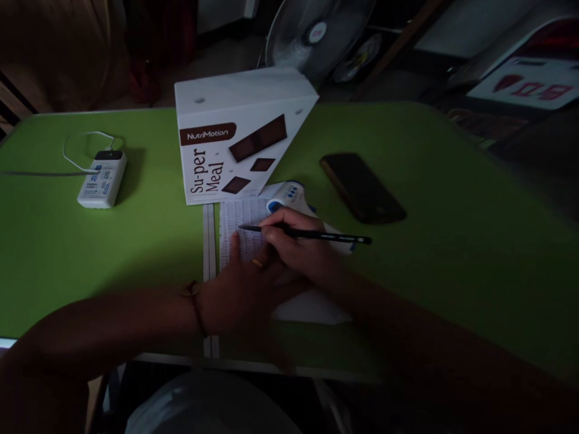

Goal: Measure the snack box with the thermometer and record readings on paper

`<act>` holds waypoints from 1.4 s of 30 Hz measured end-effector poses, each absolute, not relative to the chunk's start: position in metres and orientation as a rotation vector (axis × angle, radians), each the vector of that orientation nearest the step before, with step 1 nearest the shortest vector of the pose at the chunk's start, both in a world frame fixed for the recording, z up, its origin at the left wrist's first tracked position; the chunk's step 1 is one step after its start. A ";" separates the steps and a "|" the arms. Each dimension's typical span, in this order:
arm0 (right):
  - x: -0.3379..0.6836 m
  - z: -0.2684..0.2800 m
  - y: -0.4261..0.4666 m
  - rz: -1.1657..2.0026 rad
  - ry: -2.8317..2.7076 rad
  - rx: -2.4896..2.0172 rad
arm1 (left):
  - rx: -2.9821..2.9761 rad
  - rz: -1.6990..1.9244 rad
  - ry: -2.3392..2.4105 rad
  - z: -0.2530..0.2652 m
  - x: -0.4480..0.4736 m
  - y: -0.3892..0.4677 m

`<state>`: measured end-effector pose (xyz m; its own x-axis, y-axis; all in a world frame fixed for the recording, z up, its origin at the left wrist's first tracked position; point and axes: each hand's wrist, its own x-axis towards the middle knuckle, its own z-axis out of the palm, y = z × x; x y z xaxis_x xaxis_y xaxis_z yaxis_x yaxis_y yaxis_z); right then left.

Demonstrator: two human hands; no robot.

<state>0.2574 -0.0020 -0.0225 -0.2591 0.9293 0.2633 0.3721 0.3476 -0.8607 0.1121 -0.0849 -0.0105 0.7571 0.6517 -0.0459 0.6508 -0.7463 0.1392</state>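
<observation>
Green table (452, 253) across most of the frame. Far edge running through upper part, near edge along lower part, right edge fading into dark. Room to move: broad green stretch right of phone (362, 188), another at left between power bank (103, 181) and left forearm. Tighter at centre, with box (226, 150) upright just above paper (244, 216) and white-blue gadget (289, 196) close beside right hand (305, 250).

Pen (312, 234) at centre, pinched in right hand, tip at printed rows of paper; touching or just above, can't tell. Left hand (246, 292) spread over paper, grasping nothing, one finger just beside pen tip. Ring (257, 263) on left hand, bracelet (198, 310) at wrist.

Paper partly covered by both hands; white patch below right hand, same sheet or another, can't tell. Some left fingers hidden under right hand. Gadget's middle hidden behind right hand and pen. Cable (40, 173) cut off at left border, fan (316, 36) cut off at top, blades blurred. Forearms cut off toward lower corners. Light cloth (208, 404) cut off at bottom. Small print too dim to read.
</observation>
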 end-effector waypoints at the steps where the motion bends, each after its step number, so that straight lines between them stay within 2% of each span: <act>1: 0.257 -0.022 -0.002 0.871 -1.806 -1.142 | 2.806 0.007 1.046 -0.010 0.112 -0.085; 38: 0.261 -0.023 -0.002 0.898 -1.853 -1.107 | 2.836 -0.056 1.094 -0.004 0.111 -0.091; 42: 0.261 -0.025 -0.002 0.869 -1.860 -1.114 | 2.857 0.026 1.091 -0.005 0.110 -0.092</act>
